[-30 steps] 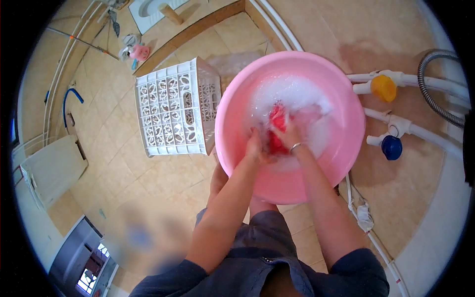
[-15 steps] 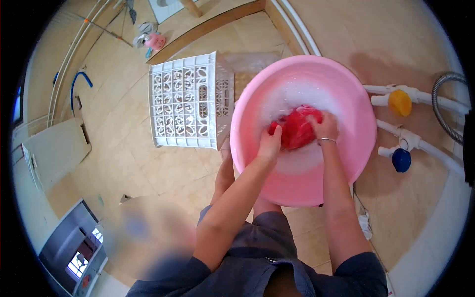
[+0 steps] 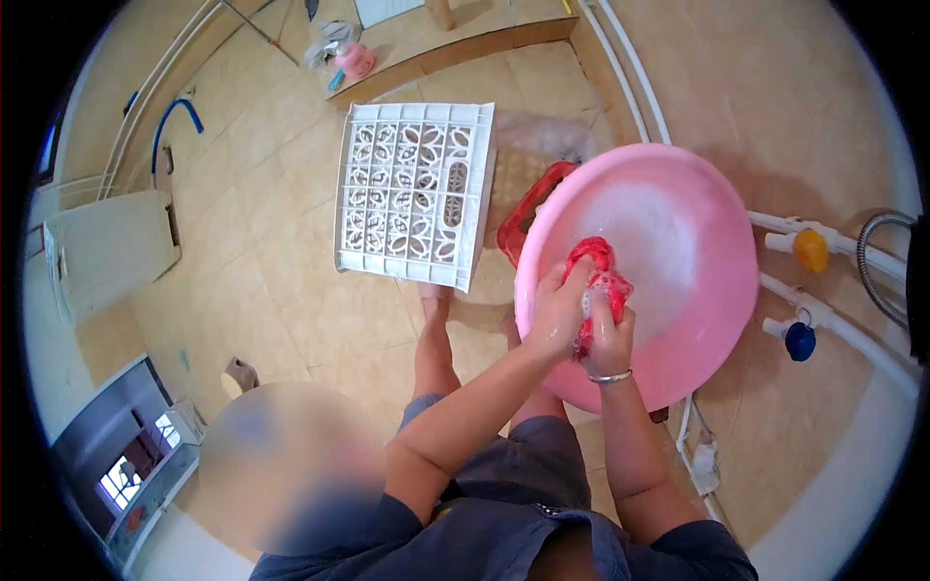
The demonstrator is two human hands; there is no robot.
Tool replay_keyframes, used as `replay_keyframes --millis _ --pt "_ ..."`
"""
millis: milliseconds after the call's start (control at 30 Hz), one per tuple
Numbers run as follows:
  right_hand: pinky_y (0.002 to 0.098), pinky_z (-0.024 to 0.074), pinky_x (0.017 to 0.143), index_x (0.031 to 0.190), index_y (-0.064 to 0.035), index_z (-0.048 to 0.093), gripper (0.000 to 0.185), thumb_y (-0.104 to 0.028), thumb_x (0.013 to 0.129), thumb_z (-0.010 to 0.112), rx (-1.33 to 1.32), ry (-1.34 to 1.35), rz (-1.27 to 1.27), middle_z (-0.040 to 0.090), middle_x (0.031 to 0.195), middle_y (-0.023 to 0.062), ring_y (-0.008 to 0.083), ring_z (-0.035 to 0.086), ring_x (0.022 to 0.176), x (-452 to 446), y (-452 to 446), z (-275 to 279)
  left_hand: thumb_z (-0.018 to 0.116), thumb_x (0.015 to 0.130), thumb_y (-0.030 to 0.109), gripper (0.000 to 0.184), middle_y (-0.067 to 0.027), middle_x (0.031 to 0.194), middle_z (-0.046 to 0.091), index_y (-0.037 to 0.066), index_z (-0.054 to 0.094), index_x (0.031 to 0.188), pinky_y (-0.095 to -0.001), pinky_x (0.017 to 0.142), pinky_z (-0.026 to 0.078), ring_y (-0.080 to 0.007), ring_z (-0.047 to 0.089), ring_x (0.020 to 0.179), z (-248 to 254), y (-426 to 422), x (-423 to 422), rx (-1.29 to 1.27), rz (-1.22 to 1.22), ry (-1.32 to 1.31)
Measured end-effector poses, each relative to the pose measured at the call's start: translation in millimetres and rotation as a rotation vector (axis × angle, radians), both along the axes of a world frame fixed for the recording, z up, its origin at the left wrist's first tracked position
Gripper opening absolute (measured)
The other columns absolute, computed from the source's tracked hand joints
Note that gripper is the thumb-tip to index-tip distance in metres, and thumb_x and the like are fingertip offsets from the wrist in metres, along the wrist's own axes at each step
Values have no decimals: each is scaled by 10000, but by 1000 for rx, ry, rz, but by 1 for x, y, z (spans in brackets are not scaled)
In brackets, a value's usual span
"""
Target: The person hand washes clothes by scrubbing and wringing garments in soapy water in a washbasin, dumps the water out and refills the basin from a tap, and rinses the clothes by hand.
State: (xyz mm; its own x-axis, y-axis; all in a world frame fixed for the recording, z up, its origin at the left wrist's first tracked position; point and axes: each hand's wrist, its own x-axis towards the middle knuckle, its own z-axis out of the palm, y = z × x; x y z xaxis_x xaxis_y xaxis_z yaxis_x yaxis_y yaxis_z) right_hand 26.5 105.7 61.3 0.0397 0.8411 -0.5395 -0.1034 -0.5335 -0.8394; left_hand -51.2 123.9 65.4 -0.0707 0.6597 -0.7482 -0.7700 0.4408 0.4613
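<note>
A soaked red cloth (image 3: 593,254) is bunched up between my hands, flecked with white suds. My left hand (image 3: 560,312) grips it from the left side, fingers wrapped round it. On the right, my right hand (image 3: 612,341), with a silver bracelet at its wrist, is closed on the lower part of the same cloth. Both hands are over the near-left part of a large pink basin (image 3: 728,281), where foamy water (image 3: 644,228) lies. Part of the cloth is hidden by my fingers.
A red stool (image 3: 528,215) shows beside the basin's left rim. Further left stands a white lattice crate (image 3: 402,189). Pipes with a yellow valve handle (image 3: 810,250) and a blue valve handle (image 3: 799,341) run at the right. A pink bottle (image 3: 356,61) sits near the tiled step (image 3: 465,60).
My hands have drawn the red cloth out of the suds toward me, bunching it tighter and closer together. The view has shifted, so the red stool now shows.
</note>
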Motion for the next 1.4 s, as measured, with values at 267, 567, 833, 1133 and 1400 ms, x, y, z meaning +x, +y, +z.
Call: replay_keyframes --millis 267,567,833,1133,1400 --pt "257 401 764 1033 2 430 339 -74 732 567 319 -153 -207 479 1006 91 139 468 896 -71 21 46 433 831 236 226 20 664 464 43 496 731 -225 545 361 -53 411 624 22 13 -53 170 -20 78" --pt "226 420 622 821 4 570 212 -199 759 568 78 69 -55 567 745 30 86 512 694 -209 68 5 321 874 256 318 -96 923 480 -1 405 1041 -259 769 360 -149 445 853 -10 11 -186 250 109 661" --pt "283 423 700 921 -5 536 383 -310 701 608 186 116 86 578 830 103 169 536 770 -309 121 -44 308 859 400 507 -113 1177 349 69 225 1234 -293 882 310 -199 352 1071 -11 54 -257 235 333 520" --pt "331 431 686 854 -22 563 368 -351 689 578 168 -262 277 585 788 170 266 565 737 -340 122 -76 412 834 313 311 -74 824 507 14 468 897 -277 652 401 -147 474 735 -86 76 -313 109 362 490" --pt "342 410 649 767 -12 558 299 -305 730 515 106 -360 318 573 714 170 282 546 675 -284 100 -60 382 851 248 269 -71 839 531 19 517 891 -257 711 383 -134 485 771 -78 40 -284 221 36 348"
